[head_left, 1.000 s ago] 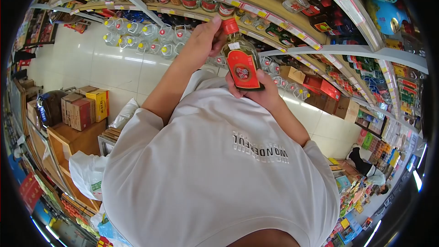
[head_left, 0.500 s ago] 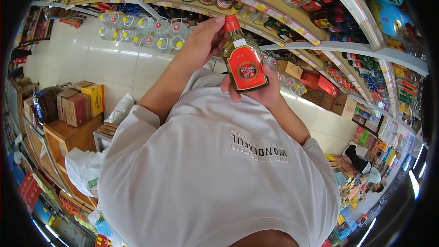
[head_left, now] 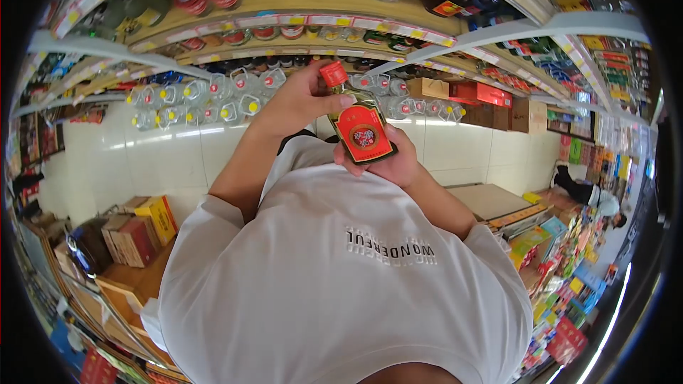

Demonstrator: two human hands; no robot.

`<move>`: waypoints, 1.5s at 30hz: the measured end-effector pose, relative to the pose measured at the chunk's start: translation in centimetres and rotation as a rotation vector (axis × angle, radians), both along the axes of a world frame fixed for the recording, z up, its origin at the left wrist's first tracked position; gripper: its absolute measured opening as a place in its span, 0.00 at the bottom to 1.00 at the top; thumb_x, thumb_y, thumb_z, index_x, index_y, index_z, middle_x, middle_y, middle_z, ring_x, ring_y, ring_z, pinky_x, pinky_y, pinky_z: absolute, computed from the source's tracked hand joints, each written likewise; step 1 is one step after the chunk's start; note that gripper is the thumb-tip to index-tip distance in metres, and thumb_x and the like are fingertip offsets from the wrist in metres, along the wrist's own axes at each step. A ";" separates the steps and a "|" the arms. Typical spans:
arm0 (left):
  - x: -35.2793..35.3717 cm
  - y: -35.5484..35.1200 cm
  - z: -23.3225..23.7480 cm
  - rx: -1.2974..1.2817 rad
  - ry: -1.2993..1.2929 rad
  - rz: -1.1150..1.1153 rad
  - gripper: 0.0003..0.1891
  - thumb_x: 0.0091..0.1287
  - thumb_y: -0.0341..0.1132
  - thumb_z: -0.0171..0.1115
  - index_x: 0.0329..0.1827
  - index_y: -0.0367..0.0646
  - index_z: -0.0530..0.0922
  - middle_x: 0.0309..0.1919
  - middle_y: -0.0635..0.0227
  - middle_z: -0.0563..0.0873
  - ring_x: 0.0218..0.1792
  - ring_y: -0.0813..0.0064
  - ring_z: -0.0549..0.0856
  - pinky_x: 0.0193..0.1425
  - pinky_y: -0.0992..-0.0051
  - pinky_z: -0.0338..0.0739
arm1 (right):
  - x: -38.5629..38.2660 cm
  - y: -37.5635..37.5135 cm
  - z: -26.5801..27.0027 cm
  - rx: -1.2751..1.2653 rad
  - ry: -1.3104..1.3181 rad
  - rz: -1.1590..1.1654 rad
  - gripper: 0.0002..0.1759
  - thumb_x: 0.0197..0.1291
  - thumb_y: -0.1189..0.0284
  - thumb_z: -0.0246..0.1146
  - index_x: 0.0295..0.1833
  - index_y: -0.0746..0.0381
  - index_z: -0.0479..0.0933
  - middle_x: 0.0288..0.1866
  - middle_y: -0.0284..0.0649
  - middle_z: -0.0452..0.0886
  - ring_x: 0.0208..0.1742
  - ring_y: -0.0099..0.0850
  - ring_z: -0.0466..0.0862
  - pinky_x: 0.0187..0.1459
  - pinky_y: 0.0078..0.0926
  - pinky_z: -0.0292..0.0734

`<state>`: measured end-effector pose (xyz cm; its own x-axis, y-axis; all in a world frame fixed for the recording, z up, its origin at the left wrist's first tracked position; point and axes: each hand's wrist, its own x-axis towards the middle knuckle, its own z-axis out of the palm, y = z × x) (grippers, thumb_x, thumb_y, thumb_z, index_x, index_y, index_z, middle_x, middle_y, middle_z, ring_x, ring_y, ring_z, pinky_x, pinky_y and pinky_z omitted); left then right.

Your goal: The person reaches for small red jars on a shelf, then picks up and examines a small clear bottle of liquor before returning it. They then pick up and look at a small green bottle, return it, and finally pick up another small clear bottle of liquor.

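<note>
A small flat glass bottle (head_left: 363,131) with a red cap and a red label is held in front of my white shirt, tilted with its cap toward the upper left. My left hand (head_left: 299,105) grips it around the neck and shoulder, the thumb lying across the top of the label. My right hand (head_left: 400,162) is closed around the lower end, with fingers under the base and along the right side. The fingers behind the bottle are hidden.
Shelves (head_left: 334,11) with bottles and jars run across the front. Large clear jugs (head_left: 203,99) stand on the floor beneath them, with cardboard boxes (head_left: 526,115) to the right. At left are stacked boxes (head_left: 135,238); a person (head_left: 587,195) is far right.
The bottle has come lower and slightly left, and its cap leans further left. My left thumb has moved from the cap to the bottle's shoulder. The view has turned, showing more shelf ahead.
</note>
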<state>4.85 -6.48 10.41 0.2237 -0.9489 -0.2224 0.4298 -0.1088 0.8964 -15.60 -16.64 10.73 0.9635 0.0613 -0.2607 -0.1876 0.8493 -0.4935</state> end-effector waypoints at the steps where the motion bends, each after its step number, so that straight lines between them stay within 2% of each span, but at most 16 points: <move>1: -0.4 -0.8 -0.2 0.002 0.021 -0.007 0.30 0.63 0.31 0.72 0.67 0.37 0.70 0.52 0.70 0.81 0.51 0.80 0.81 0.56 0.77 0.78 | -0.4 -0.1 0.1 -0.028 0.017 -0.043 0.42 0.63 0.38 0.53 0.65 0.64 0.67 0.48 0.56 0.81 0.32 0.33 0.76 0.36 0.25 0.70; 4: -1.1 -3.3 -0.1 0.036 0.030 -0.109 0.30 0.63 0.31 0.72 0.67 0.38 0.70 0.53 0.70 0.81 0.52 0.79 0.81 0.57 0.76 0.78 | -1.5 -0.7 0.5 -0.085 0.058 -0.166 0.43 0.61 0.35 0.51 0.62 0.64 0.70 0.45 0.54 0.82 0.30 0.31 0.74 0.33 0.24 0.68; 8: -2.2 -6.8 0.6 0.034 0.011 -0.180 0.24 0.64 0.36 0.74 0.58 0.36 0.75 0.44 0.69 0.83 0.41 0.82 0.82 0.46 0.80 0.79 | -3.7 -1.6 0.3 -0.046 0.048 -0.279 0.40 0.61 0.38 0.55 0.64 0.62 0.69 0.46 0.51 0.82 0.30 0.30 0.73 0.35 0.24 0.68; 11: -0.7 -9.4 0.0 -0.001 0.058 -0.391 0.17 0.67 0.40 0.71 0.49 0.38 0.78 0.36 0.71 0.84 0.32 0.86 0.79 0.35 0.83 0.76 | -5.3 -2.6 0.1 -0.029 0.032 -0.315 0.39 0.62 0.40 0.56 0.65 0.61 0.68 0.46 0.48 0.82 0.32 0.29 0.73 0.36 0.22 0.68; 14: -2.6 -12.2 2.1 0.116 -0.254 -0.269 0.07 0.72 0.35 0.64 0.44 0.40 0.79 0.30 0.75 0.82 0.25 0.89 0.73 0.26 0.84 0.66 | -6.1 -3.5 0.5 -0.050 0.118 -0.358 0.40 0.61 0.38 0.55 0.64 0.61 0.69 0.46 0.47 0.81 0.31 0.28 0.72 0.36 0.23 0.67; 15: -2.4 -12.9 2.4 0.167 -0.328 -0.328 0.06 0.72 0.34 0.64 0.44 0.41 0.78 0.31 0.75 0.82 0.25 0.89 0.73 0.26 0.85 0.66 | -6.4 -3.9 0.6 -0.059 0.162 -0.376 0.41 0.60 0.38 0.54 0.63 0.62 0.70 0.46 0.47 0.81 0.31 0.27 0.71 0.36 0.23 0.66; 21: -4.5 -16.2 3.9 0.031 -0.391 -0.184 0.07 0.71 0.30 0.64 0.46 0.38 0.78 0.32 0.76 0.82 0.27 0.90 0.75 0.28 0.85 0.69 | -8.0 -8.0 0.6 -0.148 0.071 -0.406 0.36 0.68 0.43 0.56 0.71 0.55 0.63 0.53 0.44 0.80 0.40 0.28 0.79 0.42 0.24 0.71; 24: -4.3 -18.5 3.8 -0.065 -0.618 -0.078 0.07 0.71 0.29 0.63 0.47 0.36 0.79 0.34 0.75 0.83 0.31 0.89 0.78 0.32 0.85 0.72 | -8.6 -10.4 0.3 -0.107 0.176 -0.483 0.37 0.70 0.45 0.55 0.74 0.54 0.58 0.59 0.42 0.78 0.46 0.30 0.82 0.44 0.28 0.73; 25: -4.4 -19.3 4.1 -0.102 -0.737 -0.008 0.07 0.70 0.29 0.64 0.46 0.36 0.81 0.32 0.74 0.84 0.32 0.88 0.79 0.34 0.82 0.74 | -9.0 -11.2 0.2 -0.103 0.173 -0.458 0.37 0.71 0.48 0.56 0.77 0.53 0.53 0.65 0.42 0.75 0.48 0.31 0.83 0.47 0.30 0.74; 28: -4.6 -21.4 6.6 -0.015 -1.055 0.104 0.08 0.68 0.31 0.66 0.44 0.36 0.81 0.27 0.73 0.84 0.30 0.88 0.79 0.34 0.81 0.74 | -10.3 -13.1 0.8 -0.155 0.270 -0.432 0.34 0.72 0.54 0.57 0.76 0.53 0.55 0.64 0.43 0.78 0.47 0.30 0.83 0.47 0.30 0.75; 29: -4.7 -22.3 7.0 -0.024 -1.127 0.154 0.10 0.66 0.34 0.69 0.43 0.36 0.82 0.24 0.68 0.84 0.27 0.83 0.81 0.34 0.77 0.76 | -10.8 -13.8 0.5 -0.164 0.281 -0.412 0.30 0.73 0.57 0.56 0.74 0.55 0.59 0.63 0.44 0.78 0.47 0.31 0.83 0.48 0.29 0.75; 32: -4.0 -25.0 6.3 -0.070 -1.376 0.243 0.12 0.65 0.36 0.69 0.44 0.36 0.82 0.25 0.62 0.85 0.26 0.76 0.83 0.33 0.76 0.76 | -12.2 -15.9 -0.4 -0.181 0.290 -0.349 0.22 0.75 0.64 0.54 0.69 0.58 0.66 0.59 0.47 0.80 0.46 0.31 0.83 0.48 0.28 0.75; 33: -3.5 -25.7 5.9 -0.005 -1.446 0.231 0.14 0.66 0.40 0.68 0.46 0.37 0.82 0.27 0.59 0.86 0.27 0.66 0.85 0.37 0.70 0.79 | -12.7 -16.6 -0.5 -0.177 0.274 -0.331 0.21 0.74 0.65 0.54 0.68 0.58 0.67 0.58 0.47 0.81 0.45 0.31 0.83 0.48 0.28 0.75; 36: -2.9 -27.5 4.9 0.180 -1.643 0.223 0.18 0.68 0.45 0.66 0.49 0.39 0.82 0.30 0.58 0.88 0.32 0.59 0.86 0.44 0.64 0.79 | -14.1 -18.5 -0.7 -0.197 0.255 -0.304 0.18 0.73 0.67 0.54 0.66 0.58 0.70 0.54 0.46 0.82 0.44 0.30 0.83 0.48 0.27 0.75; 37: -3.3 -27.9 5.4 0.242 -1.605 0.223 0.21 0.68 0.50 0.63 0.51 0.40 0.82 0.36 0.58 0.88 0.41 0.54 0.86 0.50 0.60 0.78 | -14.5 -19.0 -0.8 -0.207 0.254 -0.303 0.18 0.73 0.68 0.55 0.65 0.58 0.71 0.53 0.45 0.82 0.43 0.29 0.83 0.47 0.27 0.75; 45: -1.7 -31.1 2.3 0.085 -1.913 0.340 0.20 0.68 0.48 0.65 0.54 0.42 0.80 0.42 0.57 0.87 0.45 0.52 0.85 0.50 0.57 0.78 | -16.4 -21.8 -2.9 -0.208 0.218 -0.232 0.14 0.71 0.69 0.57 0.57 0.61 0.75 0.47 0.40 0.83 0.41 0.26 0.82 0.44 0.24 0.74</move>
